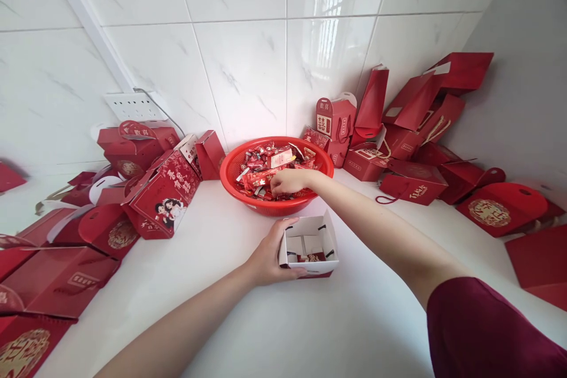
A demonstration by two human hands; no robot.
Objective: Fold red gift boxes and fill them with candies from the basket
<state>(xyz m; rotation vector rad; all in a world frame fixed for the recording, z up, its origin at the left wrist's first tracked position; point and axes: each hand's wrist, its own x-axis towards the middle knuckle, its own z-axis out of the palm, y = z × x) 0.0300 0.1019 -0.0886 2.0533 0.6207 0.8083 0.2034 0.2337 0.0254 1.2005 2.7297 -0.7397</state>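
Observation:
A small open gift box, white inside and red outside, stands on the white counter; a red wrapped sweet lies in its bottom. My left hand is wrapped round the box's left side. Behind it sits a red plastic basket full of red-wrapped candies. My right hand reaches into the basket with its fingers curled down among the candies; what they pinch is hidden.
Several folded red gift boxes crowd the counter's left side. More red boxes and bags are piled at the right against the tiled wall. A white power strip lies at the back left.

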